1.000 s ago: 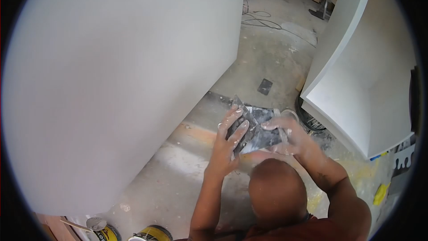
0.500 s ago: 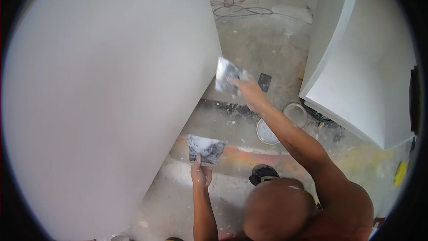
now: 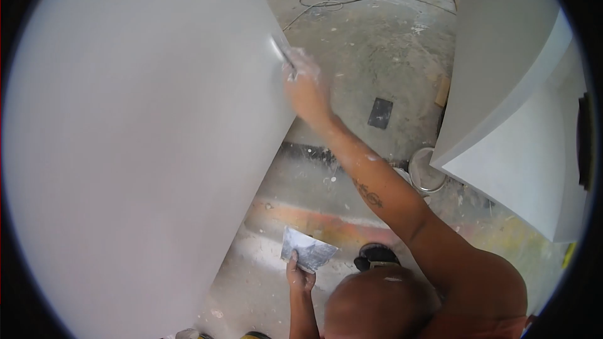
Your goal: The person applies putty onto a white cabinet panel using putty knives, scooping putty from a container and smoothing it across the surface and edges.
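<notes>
In the upper middle of the frame, the right hand [image 3: 308,88], smeared with white paste, has its fingers wrapped around a thin, shiny blade [image 3: 282,52] seen edge-on at the border of a smooth, matt white panel [image 3: 144,150]; blur makes actual contact hard to judge. At lower centre, the left hand [image 3: 301,278] pinches a flat, four-sided, grey-streaked plate [image 3: 314,251], thumb on top. Rough, paint-stained concrete floor [image 3: 358,69] carries a dark rectangular piece [image 3: 380,113] right of centre.
</notes>
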Demonstrator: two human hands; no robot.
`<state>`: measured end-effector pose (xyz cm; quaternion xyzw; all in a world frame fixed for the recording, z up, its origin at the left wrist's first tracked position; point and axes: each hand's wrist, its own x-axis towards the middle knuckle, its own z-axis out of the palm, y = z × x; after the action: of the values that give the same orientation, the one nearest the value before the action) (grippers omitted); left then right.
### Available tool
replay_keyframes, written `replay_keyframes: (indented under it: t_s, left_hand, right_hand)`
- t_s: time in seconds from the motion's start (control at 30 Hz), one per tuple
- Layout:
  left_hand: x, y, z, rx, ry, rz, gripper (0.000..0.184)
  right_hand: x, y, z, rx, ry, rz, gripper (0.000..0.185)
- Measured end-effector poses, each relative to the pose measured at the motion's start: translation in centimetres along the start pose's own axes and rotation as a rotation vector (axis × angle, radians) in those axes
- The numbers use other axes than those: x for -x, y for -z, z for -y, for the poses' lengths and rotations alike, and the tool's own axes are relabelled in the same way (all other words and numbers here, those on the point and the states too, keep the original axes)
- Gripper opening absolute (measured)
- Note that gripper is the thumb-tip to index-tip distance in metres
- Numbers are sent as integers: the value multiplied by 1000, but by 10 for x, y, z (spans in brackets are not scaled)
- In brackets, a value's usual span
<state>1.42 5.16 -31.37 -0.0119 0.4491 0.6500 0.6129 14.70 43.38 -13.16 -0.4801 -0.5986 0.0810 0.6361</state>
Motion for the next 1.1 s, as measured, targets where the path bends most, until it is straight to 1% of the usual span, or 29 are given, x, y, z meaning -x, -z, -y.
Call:
replay_keyframes:
  t_s: [0.03, 0.1, 0.13, 0.2, 0.33, 0.4, 0.53, 0.6, 0.63, 0.7, 0.8, 0.93, 1.03, 1.1]
  left_hand:
    - [-1, 0, 0, -2, -2, 0, 48]
    - [-2, 0, 0, -2, 17, -6, 46]
    - [-3, 0, 1, -4, 17, -5, 46]
    - [-6, 1, 0, -9, 13, -24, 45]
    - [-6, 1, 0, -5, 30, -94, 44]
    - [-5, 0, -2, 7, 60, -97, 45]
    - [-3, -3, -2, 19, 73, -67, 45]
    - [-6, 3, 0, 24, 84, -129, 46]
    - [-7, 6, 0, 24, 84, -130, 46]
    - [-7, 6, -1, 13, 95, -84, 46]
    - [-5, 3, -2, 18, 83, -28, 47]
    - [-7, 7, 2, 35, 64, -61, 47]
    - [-7, 8, 4, 53, 45, -50, 47]
    - [-7, 8, 5, 43, 29, -64, 46]
  right_hand:
    - [7, 3, 1, -2, -1, -2, 35]
    - [16, 12, 5, -151, 37, 124, 36]
    - [13, 14, 3, -151, 37, 122, 36]
    - [5, 15, -3, -83, -49, 73, 36]
    - [-16, 9, -12, -54, -62, 45, 35]
    - [-20, 3, -10, -42, -7, 7, 35]
    - [-10, 5, 5, -32, 32, 20, 36]
    - [-9, 7, 4, -81, 38, 93, 36]
    - [-11, 8, 3, -81, 37, 93, 36]
    - [-21, 9, 1, -84, -52, 52, 35]
    - [-33, 5, -5, -50, -39, 39, 35]
    - [-28, 4, 2, -80, -32, 22, 36]
    - [-15, 5, 8, -38, 3, 17, 38]
    - [-2, 4, 21, 1, 113, 7, 43]
